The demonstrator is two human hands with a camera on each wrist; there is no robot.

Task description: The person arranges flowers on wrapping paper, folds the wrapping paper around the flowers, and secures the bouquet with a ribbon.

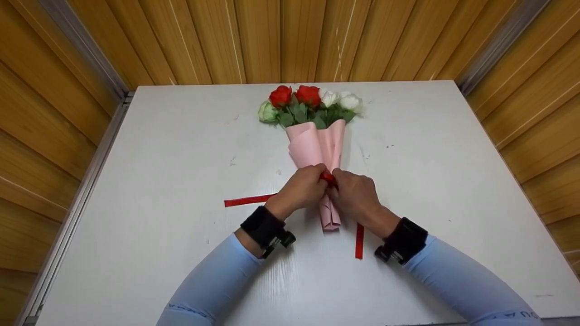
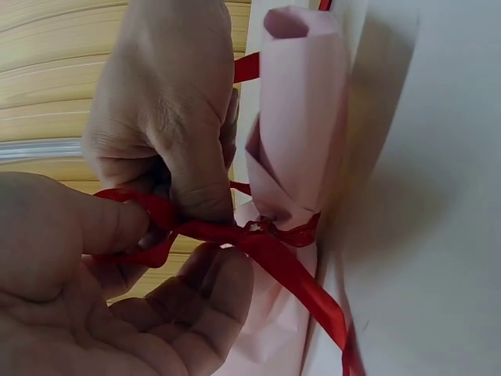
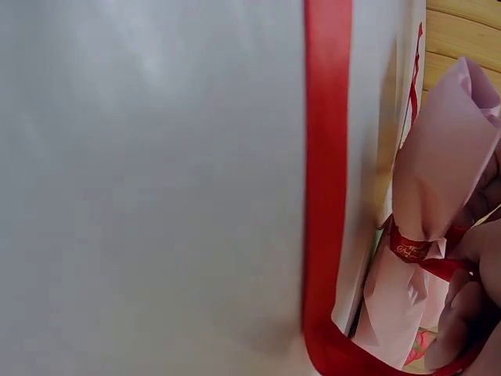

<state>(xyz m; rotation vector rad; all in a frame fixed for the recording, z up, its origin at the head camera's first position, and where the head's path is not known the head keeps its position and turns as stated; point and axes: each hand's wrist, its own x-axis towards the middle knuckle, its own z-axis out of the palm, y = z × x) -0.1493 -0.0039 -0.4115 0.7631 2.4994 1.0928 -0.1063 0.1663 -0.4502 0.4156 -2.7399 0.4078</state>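
Note:
A bouquet wrapped in pink paper lies on the table, flower heads toward the far edge. Red roses, white roses and a pale green rose show above it. A red ribbon circles the narrow lower part of the wrap, crossing at its front. My left hand pinches a ribbon loop between thumb and fingers. From the other side, my right hand pinches the ribbon at the crossing, its thumb close to the left fingers. Some right fingertips are hidden behind the loop and thumb.
One ribbon tail stretches left on the white table; another tail hangs toward the near side beneath the right wrist. Wood-patterned walls stand at the back and both sides. Dark camera straps circle both wrists.

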